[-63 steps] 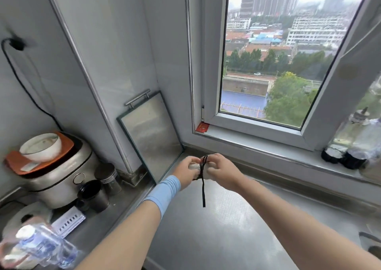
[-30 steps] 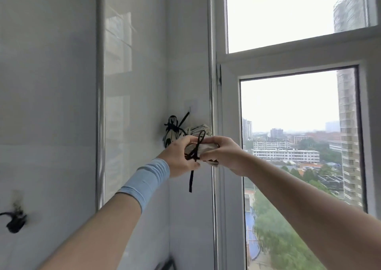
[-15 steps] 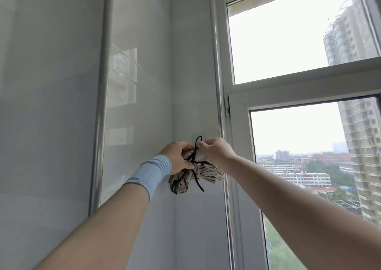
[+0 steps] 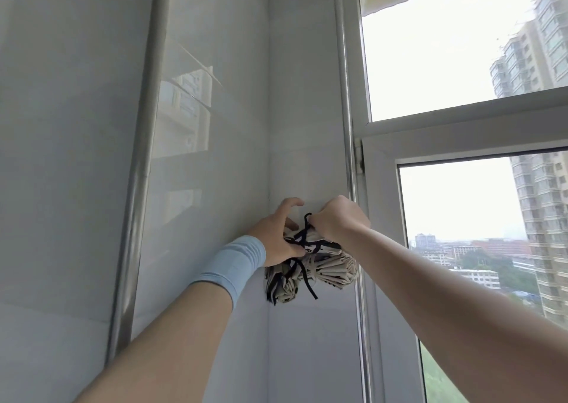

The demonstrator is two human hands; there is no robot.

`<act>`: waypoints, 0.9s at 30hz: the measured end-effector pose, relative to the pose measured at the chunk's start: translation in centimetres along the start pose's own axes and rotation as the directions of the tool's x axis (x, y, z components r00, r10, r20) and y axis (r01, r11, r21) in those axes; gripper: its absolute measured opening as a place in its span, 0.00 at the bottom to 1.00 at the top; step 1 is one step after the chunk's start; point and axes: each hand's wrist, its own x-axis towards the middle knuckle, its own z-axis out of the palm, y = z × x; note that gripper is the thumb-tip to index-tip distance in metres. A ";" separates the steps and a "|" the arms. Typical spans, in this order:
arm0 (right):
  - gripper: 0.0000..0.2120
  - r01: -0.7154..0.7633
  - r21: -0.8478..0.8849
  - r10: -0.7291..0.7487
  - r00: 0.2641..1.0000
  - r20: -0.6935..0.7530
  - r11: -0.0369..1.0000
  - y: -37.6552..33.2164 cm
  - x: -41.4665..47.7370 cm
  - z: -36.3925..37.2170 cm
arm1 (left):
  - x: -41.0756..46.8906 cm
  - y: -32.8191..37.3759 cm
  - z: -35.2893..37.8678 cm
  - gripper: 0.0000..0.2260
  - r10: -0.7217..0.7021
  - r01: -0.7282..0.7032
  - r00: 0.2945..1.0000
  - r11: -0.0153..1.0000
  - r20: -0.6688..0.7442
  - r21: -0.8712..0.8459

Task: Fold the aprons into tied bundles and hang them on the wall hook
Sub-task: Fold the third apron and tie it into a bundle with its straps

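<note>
The folding and the tying are judged to be finished for what is seen here: the apron bundles [image 4: 333, 269], of beige cloth rolled tightly and bound with a black strap [image 4: 306, 280], are found high against the tiled wall [image 4: 215, 156], in the corner just beside the window frame [image 4: 378, 187]. What is left seems to be only the hanging itself. The wall hook cannot be seen, because it is hidden behind the hands, so it cannot be told whether the strap is caught on it or not. It is also not clear how many bundles are in the cluster; at least two rolls can be made out. The right hand [image 4: 339, 222] is closed into a fist, and a loop of the strap is pinched at its fingertips, just above the cloth. The left hand [image 4: 275, 238], on whose wrist a light blue wristband [image 4: 232, 266] is worn, is only partly closed: the thumb is pressed on the top of the cloth and the fingers are curved around it from behind, while one finger is lifted free toward the wall.
</note>
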 end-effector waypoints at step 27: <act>0.12 0.157 -0.029 -0.156 0.987 0.039 0.987 1.5 -2.2 -0.1 | -1.0 0.7 1.2 0.18 -0.017 0.014 0.999 0.998 0.037 0.069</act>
